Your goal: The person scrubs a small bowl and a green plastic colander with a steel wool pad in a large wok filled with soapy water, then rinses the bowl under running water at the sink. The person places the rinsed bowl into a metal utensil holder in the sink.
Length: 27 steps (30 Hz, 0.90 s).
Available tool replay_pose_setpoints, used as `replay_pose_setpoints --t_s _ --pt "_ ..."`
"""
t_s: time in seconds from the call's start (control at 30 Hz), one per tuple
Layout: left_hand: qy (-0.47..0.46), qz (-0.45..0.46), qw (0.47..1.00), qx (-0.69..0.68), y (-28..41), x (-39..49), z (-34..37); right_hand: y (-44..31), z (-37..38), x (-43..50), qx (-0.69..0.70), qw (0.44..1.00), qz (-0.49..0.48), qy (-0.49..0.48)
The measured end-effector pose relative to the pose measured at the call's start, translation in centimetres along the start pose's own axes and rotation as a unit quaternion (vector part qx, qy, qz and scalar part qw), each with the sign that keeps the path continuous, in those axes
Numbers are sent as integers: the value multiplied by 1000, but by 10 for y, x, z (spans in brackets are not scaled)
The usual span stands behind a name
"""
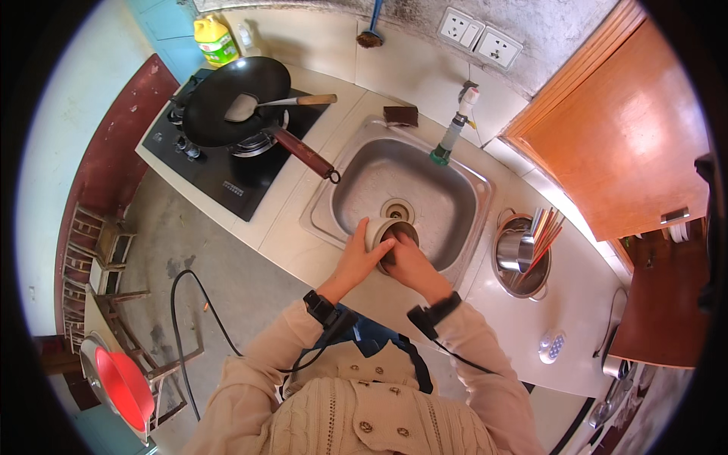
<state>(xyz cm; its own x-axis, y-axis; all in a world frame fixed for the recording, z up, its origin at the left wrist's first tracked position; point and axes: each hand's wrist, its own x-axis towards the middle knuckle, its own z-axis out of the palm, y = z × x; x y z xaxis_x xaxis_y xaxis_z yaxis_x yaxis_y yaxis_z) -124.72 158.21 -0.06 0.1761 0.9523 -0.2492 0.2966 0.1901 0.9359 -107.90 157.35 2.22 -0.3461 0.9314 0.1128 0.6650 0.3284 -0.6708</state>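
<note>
Over the near edge of the stainless steel sink [460,213], my left hand [355,259] grips a pale round pot or bowl [375,228] by its outer side. The vessel is tilted, with its mouth towards the right and a darker inside. My right hand [414,266] reaches into that mouth, its fingertips hidden within. Whether those fingers hold anything cannot be seen. Beyond the vessel lies the sink drain [397,210]. A tap with a green-tipped spout [446,148] points into the basin from the back right, and no running water shows.
A black wok [205,108] with a spatula [243,108] sits on the gas hob [250,190]; its handle [304,153] reaches the sink's left rim. Right of the sink stands a steel pot [500,284] holding chopsticks [546,239]. A brown sponge [401,116] lies behind the basin.
</note>
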Motion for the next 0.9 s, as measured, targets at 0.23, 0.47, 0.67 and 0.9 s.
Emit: replay_pose_setpoints --t_s 0.23,0.47,0.67,0.9 --pt "23 -30 998 52 -9 40 -18 15 -24 43 155 977 120 -79" --pt "18 22 997 70 -28 93 -86 40 -63 24 384 878 284 39" --pt "-111 -100 984 -101 -13 94 -128 68 18 2 228 902 352 -108" --pt "-115 -128 974 -146 -10 90 -137 39 83 34 169 924 321 -118"
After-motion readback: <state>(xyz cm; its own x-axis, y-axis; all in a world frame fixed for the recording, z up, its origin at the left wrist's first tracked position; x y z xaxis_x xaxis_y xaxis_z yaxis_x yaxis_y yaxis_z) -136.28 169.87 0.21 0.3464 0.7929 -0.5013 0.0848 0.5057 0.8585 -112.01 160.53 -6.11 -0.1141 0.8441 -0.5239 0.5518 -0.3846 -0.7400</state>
